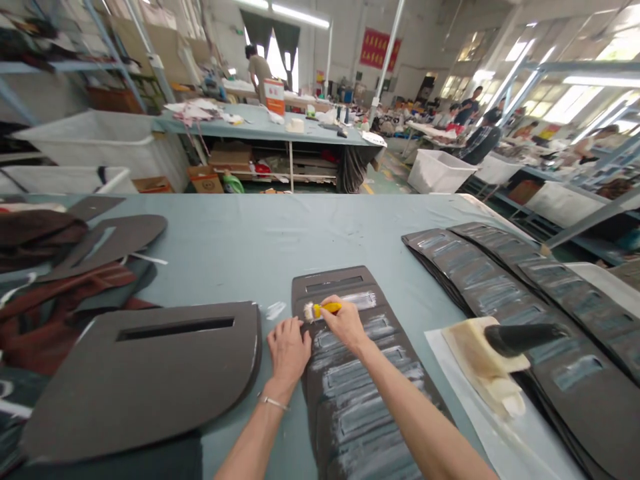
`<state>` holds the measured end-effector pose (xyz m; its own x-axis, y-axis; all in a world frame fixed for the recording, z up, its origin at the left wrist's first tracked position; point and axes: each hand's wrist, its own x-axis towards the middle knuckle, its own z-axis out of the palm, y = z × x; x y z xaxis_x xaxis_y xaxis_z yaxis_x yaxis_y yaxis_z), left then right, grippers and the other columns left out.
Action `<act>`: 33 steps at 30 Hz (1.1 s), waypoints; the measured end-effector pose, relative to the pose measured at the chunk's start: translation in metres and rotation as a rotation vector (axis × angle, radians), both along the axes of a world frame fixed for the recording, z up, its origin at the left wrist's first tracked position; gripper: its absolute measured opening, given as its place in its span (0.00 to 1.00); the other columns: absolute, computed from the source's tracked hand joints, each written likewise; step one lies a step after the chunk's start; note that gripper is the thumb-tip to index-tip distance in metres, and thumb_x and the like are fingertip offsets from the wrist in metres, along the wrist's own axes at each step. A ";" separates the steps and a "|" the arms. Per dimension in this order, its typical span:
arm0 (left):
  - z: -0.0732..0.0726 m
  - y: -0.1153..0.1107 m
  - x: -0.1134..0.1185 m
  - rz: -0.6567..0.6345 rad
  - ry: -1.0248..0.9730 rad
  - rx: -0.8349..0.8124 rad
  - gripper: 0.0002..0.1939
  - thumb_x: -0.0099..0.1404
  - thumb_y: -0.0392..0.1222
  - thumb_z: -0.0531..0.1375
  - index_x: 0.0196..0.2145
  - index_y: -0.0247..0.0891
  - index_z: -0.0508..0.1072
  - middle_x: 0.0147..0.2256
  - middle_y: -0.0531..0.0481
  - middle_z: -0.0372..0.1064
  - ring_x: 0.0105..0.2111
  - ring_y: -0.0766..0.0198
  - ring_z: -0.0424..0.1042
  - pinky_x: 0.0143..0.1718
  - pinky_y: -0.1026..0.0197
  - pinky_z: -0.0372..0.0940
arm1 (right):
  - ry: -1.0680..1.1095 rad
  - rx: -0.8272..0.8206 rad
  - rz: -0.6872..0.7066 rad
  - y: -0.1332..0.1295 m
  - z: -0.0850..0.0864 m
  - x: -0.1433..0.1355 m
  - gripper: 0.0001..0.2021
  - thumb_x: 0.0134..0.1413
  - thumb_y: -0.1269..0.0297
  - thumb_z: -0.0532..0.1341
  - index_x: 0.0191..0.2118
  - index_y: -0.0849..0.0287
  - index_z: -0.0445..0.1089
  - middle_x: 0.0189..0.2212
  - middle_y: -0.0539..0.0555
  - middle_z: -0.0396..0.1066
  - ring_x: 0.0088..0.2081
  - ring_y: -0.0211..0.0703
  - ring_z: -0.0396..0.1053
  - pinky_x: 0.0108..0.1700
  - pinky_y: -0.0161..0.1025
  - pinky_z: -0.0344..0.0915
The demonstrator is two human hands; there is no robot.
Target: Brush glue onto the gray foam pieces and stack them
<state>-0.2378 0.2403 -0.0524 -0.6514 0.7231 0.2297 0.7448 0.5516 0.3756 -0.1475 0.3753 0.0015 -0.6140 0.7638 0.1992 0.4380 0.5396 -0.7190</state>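
A yellow-handled brush [331, 307] is held in my right hand [345, 323], its pale bristles touching the left part of a long dark panel [334, 353]. Whitish wet streaks cover many of the recessed slots along that panel. My left hand [289, 350], with a bracelet at the wrist, rests at the panel's left edge, fingers closed together; anything under the fingertips is hidden. Left of it lies a wide dark panel [165, 380] with one long slot. On the right, a cream-coloured container [475, 353] with a black cylindrical part stands on a white sheet [450, 367].
Stacks of streaked dark panels [480, 280] lie along the right side of the blue-green table [280, 227]. Dark and reddish-brown fabric pieces [75, 300] are heaped at the left. Beyond are white bins [110, 143], another table [240, 123] and several people.
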 end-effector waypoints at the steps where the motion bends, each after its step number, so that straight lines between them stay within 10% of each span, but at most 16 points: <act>1: 0.000 0.000 0.000 -0.004 0.000 0.002 0.11 0.60 0.38 0.53 0.42 0.39 0.68 0.43 0.45 0.68 0.47 0.55 0.62 0.48 0.51 0.53 | -0.013 -0.016 -0.030 -0.003 -0.001 -0.004 0.08 0.50 0.63 0.55 0.31 0.56 0.72 0.22 0.47 0.68 0.24 0.36 0.63 0.29 0.31 0.55; 4: 0.001 -0.002 0.000 -0.008 0.003 0.007 0.11 0.61 0.39 0.53 0.42 0.39 0.68 0.43 0.46 0.68 0.47 0.55 0.62 0.48 0.52 0.53 | -0.036 0.053 -0.222 -0.003 -0.001 -0.006 0.08 0.49 0.64 0.54 0.30 0.56 0.71 0.21 0.48 0.67 0.24 0.37 0.63 0.29 0.32 0.54; 9: 0.000 -0.004 0.000 -0.010 0.005 0.008 0.11 0.61 0.39 0.53 0.42 0.40 0.68 0.43 0.46 0.68 0.47 0.54 0.62 0.48 0.51 0.53 | -0.042 -0.029 -0.035 -0.001 0.004 0.007 0.08 0.49 0.63 0.55 0.30 0.56 0.71 0.20 0.47 0.67 0.23 0.36 0.62 0.28 0.31 0.55; 14: 0.001 -0.004 0.001 -0.002 -0.010 0.000 0.11 0.61 0.40 0.53 0.42 0.40 0.68 0.43 0.46 0.68 0.47 0.54 0.61 0.48 0.51 0.52 | -0.078 0.110 -0.234 -0.006 0.011 0.016 0.08 0.49 0.66 0.54 0.30 0.56 0.71 0.22 0.49 0.68 0.25 0.37 0.63 0.30 0.31 0.54; 19: -0.001 -0.004 0.002 -0.008 -0.017 -0.012 0.11 0.61 0.40 0.53 0.41 0.40 0.68 0.44 0.46 0.68 0.47 0.55 0.62 0.47 0.52 0.53 | -0.022 -0.029 -0.006 -0.022 0.004 0.022 0.08 0.48 0.62 0.56 0.30 0.54 0.72 0.21 0.46 0.69 0.24 0.35 0.63 0.29 0.30 0.56; 27: -0.004 -0.002 0.004 0.015 -0.041 0.008 0.11 0.61 0.40 0.52 0.42 0.40 0.68 0.44 0.44 0.68 0.48 0.52 0.61 0.47 0.49 0.53 | -0.115 -0.021 -0.398 0.065 0.007 0.118 0.11 0.46 0.61 0.55 0.32 0.56 0.73 0.17 0.47 0.67 0.20 0.37 0.63 0.26 0.31 0.57; 33: 0.008 -0.012 0.004 0.026 -0.155 0.077 0.13 0.63 0.40 0.51 0.44 0.42 0.68 0.46 0.45 0.68 0.49 0.55 0.62 0.48 0.51 0.56 | 0.021 -0.076 -0.270 0.039 0.024 0.104 0.11 0.45 0.60 0.56 0.29 0.58 0.75 0.25 0.50 0.72 0.27 0.39 0.67 0.29 0.32 0.59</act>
